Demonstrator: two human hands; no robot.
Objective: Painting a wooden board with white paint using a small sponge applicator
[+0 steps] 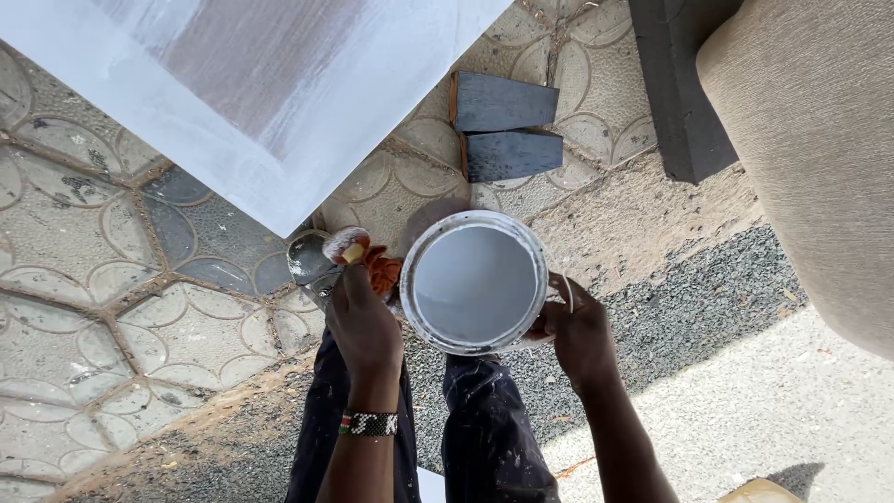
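Nearest below, paint-flecked dark trousers (484, 428) show between two forearms. Left hand (361, 321), a beaded bracelet (369, 424) on its wrist, is closed around a paintbrush (346, 247) beside the paint bucket (474, 281). Right hand (579, 331) grips the bucket's rim. A white-painted board (270, 84) lies upper left; two dark blocks (507, 126) rest above the bucket.

Ahead of the left hand's fingers (349, 279) the white panel's (270, 102) corner hangs close, blocking upward reach. The paint bucket (475, 279) fills the gap toward the right hand's fingers (557, 307). Paving left of the fingers lies open.
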